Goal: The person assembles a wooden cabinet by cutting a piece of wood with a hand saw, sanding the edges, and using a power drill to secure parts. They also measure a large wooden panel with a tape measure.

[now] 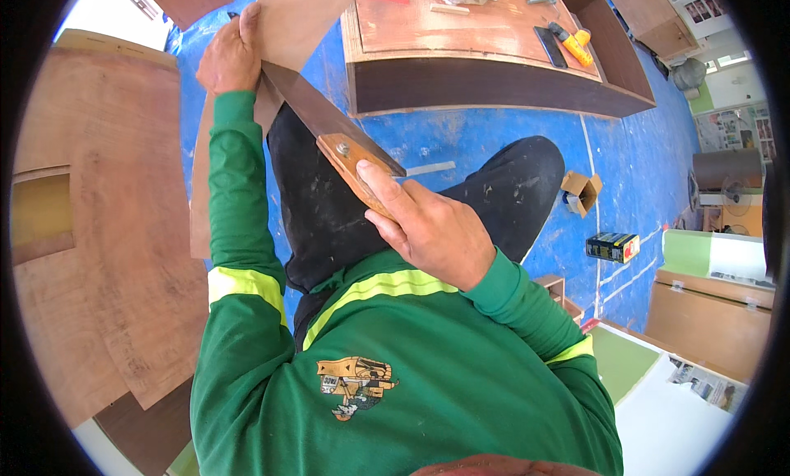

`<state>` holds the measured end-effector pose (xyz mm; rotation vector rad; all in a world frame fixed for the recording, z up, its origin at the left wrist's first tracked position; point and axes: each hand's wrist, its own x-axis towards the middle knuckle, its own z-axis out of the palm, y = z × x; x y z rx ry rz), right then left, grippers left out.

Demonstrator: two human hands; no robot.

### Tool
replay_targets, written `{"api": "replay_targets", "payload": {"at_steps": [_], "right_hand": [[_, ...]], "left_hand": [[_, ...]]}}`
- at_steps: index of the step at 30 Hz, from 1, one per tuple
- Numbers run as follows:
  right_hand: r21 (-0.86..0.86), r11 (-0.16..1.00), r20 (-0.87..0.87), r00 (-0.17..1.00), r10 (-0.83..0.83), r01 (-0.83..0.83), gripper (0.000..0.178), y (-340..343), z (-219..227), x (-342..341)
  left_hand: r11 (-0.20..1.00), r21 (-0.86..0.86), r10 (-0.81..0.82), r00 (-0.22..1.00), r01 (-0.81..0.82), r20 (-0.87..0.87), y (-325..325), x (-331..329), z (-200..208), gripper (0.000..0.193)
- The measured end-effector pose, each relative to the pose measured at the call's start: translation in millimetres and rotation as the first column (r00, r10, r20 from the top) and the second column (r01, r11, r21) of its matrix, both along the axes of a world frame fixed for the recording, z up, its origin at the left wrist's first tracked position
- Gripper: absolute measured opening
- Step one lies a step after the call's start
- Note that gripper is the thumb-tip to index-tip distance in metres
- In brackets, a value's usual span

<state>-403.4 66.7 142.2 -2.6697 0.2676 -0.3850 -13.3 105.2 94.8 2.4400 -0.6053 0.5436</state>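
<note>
My right hand [444,233] is closed around the wooden handle of a handsaw [333,122], its index finger stretched along the handle. The blade slants up and left, and its far end meets a thin plywood sheet [300,23] just below my left hand. My left hand [226,55] grips the left edge of that sheet, thumb on its face. Part of the sheet hangs down on the left, behind my left forearm. My legs in dark trousers are bent beneath the saw.
Ahead stands a low wooden cabinet [494,85] with a yellow-handled tool [573,46] and a black phone-like slab [550,47] on top. Large plywood panels [107,229] lie to the left. An open carton [583,193] and a dark box [611,247] sit on the blue floor sheet [642,171] at right.
</note>
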Motion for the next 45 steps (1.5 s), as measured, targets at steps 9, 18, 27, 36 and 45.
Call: {"api": "replay_targets", "payload": {"at_steps": [9, 18, 27, 36, 45], "right_hand": [[-0.005, 0.997, -0.079, 0.993, -0.082, 0.082, 0.068, 29, 33, 28], [-0.023, 0.997, -0.182, 0.981, -0.071, 0.068, 0.079, 11, 70, -94], [-0.026, 0.998, 0.002, 0.999, 0.051, -0.050, 0.055, -23, 13, 82], [-0.111, 0.994, 0.083, 0.997, -0.006, 0.015, 0.060, -11, -16, 37], [0.028, 0.997, -0.230, 0.971, -0.061, 0.069, 0.073, 12, 58, -39]], "left_hand": [[0.996, 0.042, -0.079, 0.997, 0.080, -0.022, 1, 17, -12, 0.079], [0.993, 0.088, 0.097, 0.981, -0.083, -0.166, 0, 34, -15, 0.099], [0.994, 0.068, 0.094, 0.978, -0.083, -0.185, 10, 54, -15, 0.097], [0.980, 0.111, -0.186, 0.962, 0.166, 0.201, -6, -9, -24, 0.036], [0.977, 0.135, -0.193, 0.953, 0.165, 0.232, 0, 2, -27, 0.035]]}}
